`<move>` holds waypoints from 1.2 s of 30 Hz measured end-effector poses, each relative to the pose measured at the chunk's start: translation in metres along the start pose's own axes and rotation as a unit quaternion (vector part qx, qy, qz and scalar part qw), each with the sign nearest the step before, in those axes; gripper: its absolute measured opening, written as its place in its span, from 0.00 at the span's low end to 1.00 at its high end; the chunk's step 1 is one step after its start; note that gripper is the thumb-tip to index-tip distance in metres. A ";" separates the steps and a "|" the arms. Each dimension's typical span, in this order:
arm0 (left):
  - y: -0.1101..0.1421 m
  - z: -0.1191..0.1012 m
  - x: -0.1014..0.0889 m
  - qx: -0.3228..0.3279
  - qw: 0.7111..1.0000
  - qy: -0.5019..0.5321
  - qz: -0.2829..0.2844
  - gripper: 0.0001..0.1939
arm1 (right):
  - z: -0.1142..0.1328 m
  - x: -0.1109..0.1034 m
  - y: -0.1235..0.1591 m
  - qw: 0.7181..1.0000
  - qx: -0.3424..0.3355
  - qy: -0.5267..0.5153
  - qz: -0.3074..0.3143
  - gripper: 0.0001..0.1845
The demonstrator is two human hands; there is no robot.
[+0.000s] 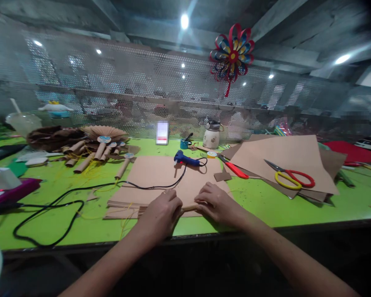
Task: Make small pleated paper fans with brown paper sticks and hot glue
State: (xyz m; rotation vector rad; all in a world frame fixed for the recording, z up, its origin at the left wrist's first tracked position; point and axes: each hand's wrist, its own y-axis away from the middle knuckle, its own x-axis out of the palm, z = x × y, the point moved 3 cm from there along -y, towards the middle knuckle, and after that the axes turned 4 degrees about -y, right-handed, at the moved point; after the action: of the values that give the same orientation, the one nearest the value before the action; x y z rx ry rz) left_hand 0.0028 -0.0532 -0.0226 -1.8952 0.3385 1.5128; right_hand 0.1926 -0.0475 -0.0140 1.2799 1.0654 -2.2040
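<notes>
Both my hands rest on the near edge of a stack of brown card sheets [160, 173] on the green table [259, 206]. My left hand [160, 214] is curled, fingers closed round the left end of a thin rolled brown paper tube [189, 207]. My right hand [214, 202] presses its bent fingers on the tube's right end. A blue glue gun [185, 159] lies on the far part of the stack, its black cord [80, 194] running left across the table.
Yellow-and-red scissors [292, 177] lie on loose brown sheets [284, 159] at the right. A red-handled cutter [235, 168], a white jar [211, 136], a phone [162, 133] and a pile of paper rolls and fans [92, 146] sit behind. A paper flower [231, 51] hangs on the mesh screen.
</notes>
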 end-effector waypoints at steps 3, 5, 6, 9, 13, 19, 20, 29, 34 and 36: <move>0.001 0.002 0.003 0.003 1.000 0.011 -0.002 0.13 | 0.004 0.004 -0.004 1.000 0.002 -0.004 0.010 0.10; 0.001 0.003 0.005 0.005 1.000 0.018 -0.004 0.13 | 0.006 0.005 -0.006 1.000 0.001 -0.003 0.020 0.11; 0.001 0.003 0.006 0.004 1.000 0.021 -0.004 0.14 | 0.007 0.005 -0.007 1.000 0.000 -0.004 0.026 0.11; -0.001 0.003 0.006 -0.001 1.000 0.029 0.002 0.15 | 0.007 0.004 -0.010 0.999 0.000 -0.010 0.040 0.11; -0.001 0.004 0.006 -0.010 0.999 0.039 0.014 0.14 | 0.005 0.002 -0.011 0.999 -0.008 -0.022 0.042 0.11; -0.001 0.004 0.006 -0.002 0.999 0.044 0.004 0.13 | 0.004 0.008 -0.010 0.999 -0.036 -0.011 0.010 0.08; -0.001 0.004 0.006 0.000 0.999 0.044 0.000 0.13 | 0.003 0.009 -0.010 0.999 -0.040 -0.010 0.008 0.08; 0.000 0.006 0.006 -0.005 0.999 0.053 0.003 0.14 | 0.002 0.002 -0.018 0.996 -0.032 -0.069 0.044 0.07; -0.001 0.006 0.005 -0.014 0.997 0.070 0.006 0.10 | 0.005 -0.003 -0.024 0.993 -0.013 -0.072 0.091 0.06; -0.001 0.006 0.004 -0.015 0.997 0.077 0.006 0.09 | 0.005 -0.003 -0.025 0.993 -0.014 -0.076 0.090 0.07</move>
State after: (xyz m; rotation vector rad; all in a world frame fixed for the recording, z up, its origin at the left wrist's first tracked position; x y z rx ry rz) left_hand -0.0001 -0.0475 -0.0268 -2.0431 0.4000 1.3901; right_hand 0.1757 -0.0356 0.0006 1.1286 0.8833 -2.1052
